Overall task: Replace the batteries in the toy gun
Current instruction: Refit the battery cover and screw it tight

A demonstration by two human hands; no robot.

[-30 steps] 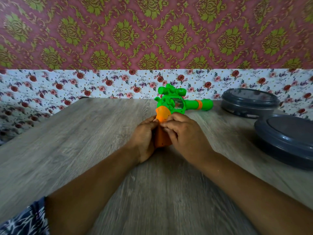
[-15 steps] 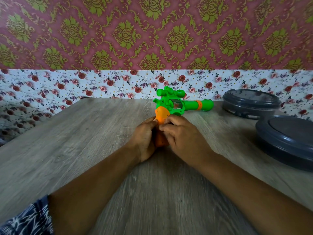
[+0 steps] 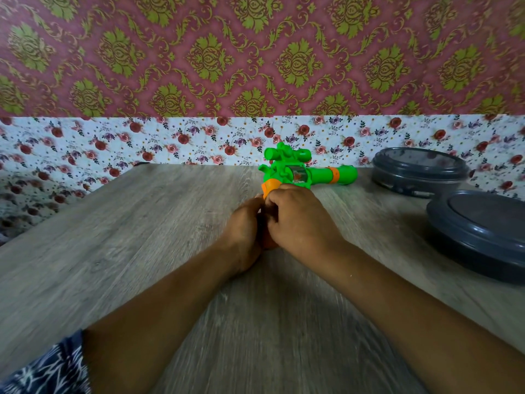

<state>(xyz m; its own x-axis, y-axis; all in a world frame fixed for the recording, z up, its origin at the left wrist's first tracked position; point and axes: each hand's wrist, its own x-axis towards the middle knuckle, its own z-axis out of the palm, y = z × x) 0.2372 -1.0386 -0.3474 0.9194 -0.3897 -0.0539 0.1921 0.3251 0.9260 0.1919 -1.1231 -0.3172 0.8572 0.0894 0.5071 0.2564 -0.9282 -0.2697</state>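
Patterned wallpaper backs the scene, maroon with olive damask above and a white rose print below, behind a grey wood-grain bench (image 3: 119, 251). Principal item: one green and orange plastic toy gun (image 3: 295, 173), standing near the far edge of the bench, orange grip downward, green barrel with an orange ring pointing to the right, a green scope on top. The grip is the landmark for what follows. To its left, the left hand (image 3: 245, 226) is curled against the grip, fingers wrapped on it, wrist resting on the bench; this reads as a steadying hold that keeps the toy upright and still. To its right and over it, the right hand (image 3: 298, 220) covers the grip, fingers bent inward and pinching at its near face; the fingertips themselves are hidden between the two hands. Only the upper orange collar of the grip and a sliver at its base show. By judgement, the battery cover sits in the grip and the fingers are working at it, which would account for the close two-handed hold; whether the cover is on or off cannot be told, and no batteries are in view. Well to the right of the grip: two dark grey round lidded plastic containers, the farther one (image 3: 420, 173) by the wall, the nearer one (image 3: 480, 231) at the bench's right side. Lower left of frame: a dark blue patterned sleeve (image 3: 48, 368).
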